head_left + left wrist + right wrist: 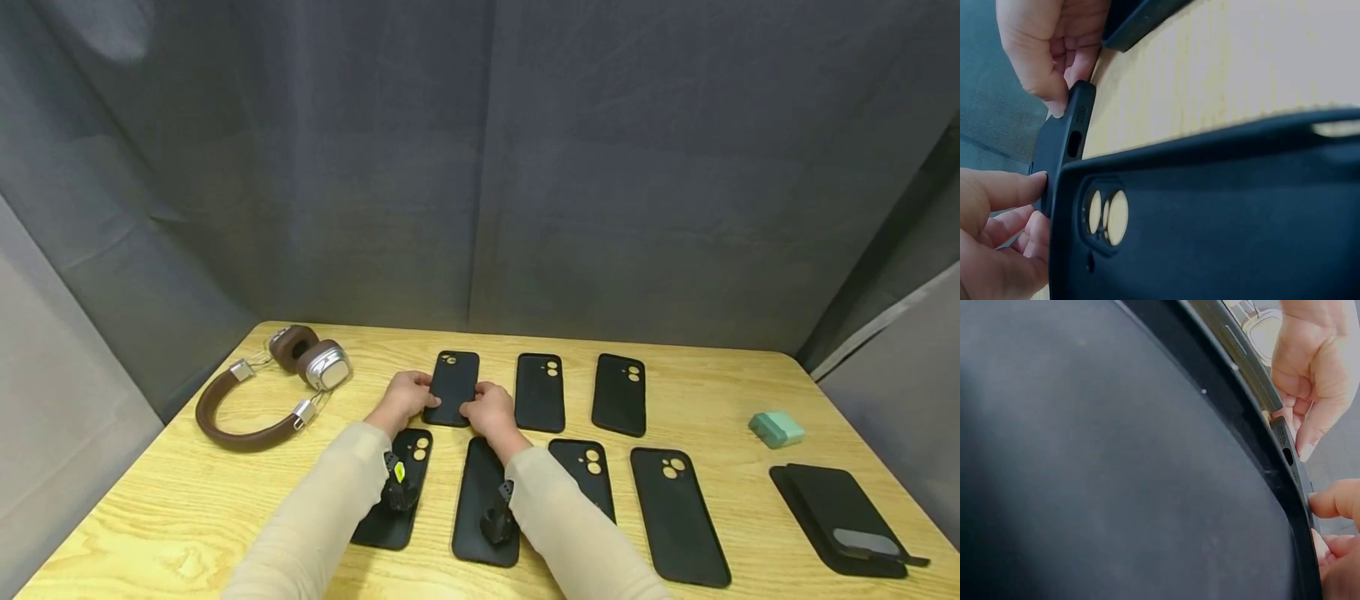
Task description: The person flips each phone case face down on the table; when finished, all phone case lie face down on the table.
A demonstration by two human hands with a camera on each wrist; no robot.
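Grey curtain (pixel 390 167) behind, pale wood-grain surface (pixel 142 533) in front, its near edge cut off in my head view.

Item: one black phone case (pixel 453 387), back row, left end, outer back upward, camera cutout at upper left. I have it between both hands. Left grip (pixel 406 399), bare: thumb and fingers pinching its left edge. Right grip (pixel 492 410), bare: likewise on the right edge. Fingers beneath are partly hidden; whether the case touches the surface I cannot tell.

Items: two black cases (pixel 540 393) to its right, cutouts showing.

Items: four black cases (pixel 678 517), front row. First from left partly covered by the left wrist camera (pixel 401 493); second by the right wrist camera (pixel 497 521), its top right corner hidden; third largely under the right sleeve (pixel 577 525); fourth unobstructed.

Item: brown headphones (pixel 238 440), far left.

Item: mint-green box (pixel 776 429), right, markings illegible to me.

Item: flat black article with a grey bar, (pixel 847 504) near right edge; type unclear.

Wrist views: a near case crowds my left picture; a blurred dark panel fills most of my right.
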